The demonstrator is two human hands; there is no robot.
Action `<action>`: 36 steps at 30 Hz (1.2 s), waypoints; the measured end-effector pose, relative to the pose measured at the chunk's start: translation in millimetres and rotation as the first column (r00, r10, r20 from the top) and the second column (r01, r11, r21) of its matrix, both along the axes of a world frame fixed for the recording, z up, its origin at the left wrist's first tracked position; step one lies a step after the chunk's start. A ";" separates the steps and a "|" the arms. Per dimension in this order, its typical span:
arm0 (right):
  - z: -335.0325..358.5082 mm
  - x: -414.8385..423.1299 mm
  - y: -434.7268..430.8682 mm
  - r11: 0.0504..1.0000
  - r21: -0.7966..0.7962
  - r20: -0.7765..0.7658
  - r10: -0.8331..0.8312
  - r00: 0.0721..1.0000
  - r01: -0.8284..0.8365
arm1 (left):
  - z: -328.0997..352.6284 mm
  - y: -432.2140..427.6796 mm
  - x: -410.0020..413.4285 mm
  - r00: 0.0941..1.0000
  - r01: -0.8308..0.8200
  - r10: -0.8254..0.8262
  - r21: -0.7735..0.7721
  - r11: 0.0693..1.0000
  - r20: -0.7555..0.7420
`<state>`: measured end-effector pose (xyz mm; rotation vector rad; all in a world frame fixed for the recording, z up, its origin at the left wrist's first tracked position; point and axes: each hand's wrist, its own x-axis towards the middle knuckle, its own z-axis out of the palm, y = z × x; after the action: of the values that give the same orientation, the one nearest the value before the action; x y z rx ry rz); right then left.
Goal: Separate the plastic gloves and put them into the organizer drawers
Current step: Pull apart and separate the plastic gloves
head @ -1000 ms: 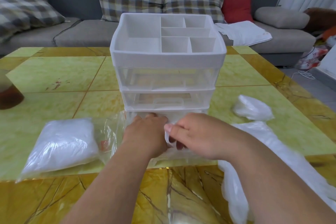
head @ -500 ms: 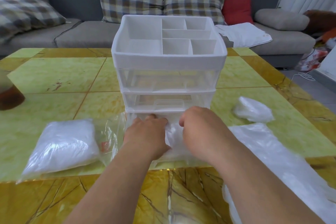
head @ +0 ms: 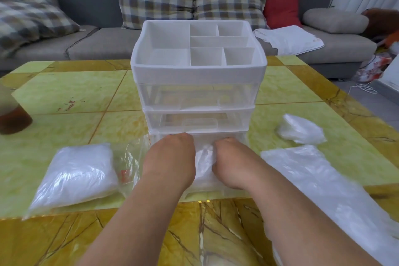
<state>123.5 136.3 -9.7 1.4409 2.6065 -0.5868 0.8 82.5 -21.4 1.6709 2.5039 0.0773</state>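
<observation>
A white organizer (head: 198, 75) with a divided top tray and clear drawers stands mid-table. Its bottom drawer (head: 218, 192) is pulled out toward me. Both my hands reach down into that drawer. My left hand (head: 170, 157) and my right hand (head: 232, 163) lie side by side, with a crumpled clear plastic glove (head: 204, 157) between them, touching both. My fingers bend down behind the knuckles and are hidden. A clear bag packed with white gloves (head: 75, 175) lies left of the drawer. A bunched glove (head: 300, 129) sits to the right.
A long sheet of clear plastic (head: 319, 177) stretches along my right forearm. The yellow-green tiled table (head: 64, 93) has a brown round object (head: 13, 122) at its left edge. Behind it is a grey sofa (head: 97, 2) with checked cushions.
My right hand, which pinched the glove above the drawer, has gone down into the drawer with it and shifted slightly right. My left hand stayed in the drawer.
</observation>
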 end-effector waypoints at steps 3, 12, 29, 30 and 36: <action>7.3 5.2 -2.6 1.000 0.021 -0.011 0.017 1.000 -0.016 | 6.1 -3.6 6.8 1.000 -0.020 0.020 0.003 1.000 0.016; 25.9 20.4 -18.2 0.988 0.147 -0.257 -0.002 0.967 0.041 | 4.4 -8.2 4.7 1.000 -0.025 0.025 -0.026 0.999 -0.004; 9.8 183.9 40.8 0.625 -0.318 -0.586 -0.721 0.370 0.713 | 6.0 -12.5 134.7 0.825 0.464 -0.542 0.355 0.812 0.161; 5.3 188.5 42.4 0.625 -0.308 -0.582 -0.721 0.377 0.718 | 0.5 -11.8 140.3 0.811 0.508 -0.569 0.319 0.800 0.134; -8.4 200.9 51.7 0.715 -0.270 -0.564 -0.660 0.496 0.645 | -21.6 -8.7 151.2 0.799 0.573 -0.594 0.181 0.799 0.097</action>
<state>324.4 188.0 -18.0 2.6435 2.2841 -1.3977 152.0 73.8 -42.9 2.3239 1.8034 0.3105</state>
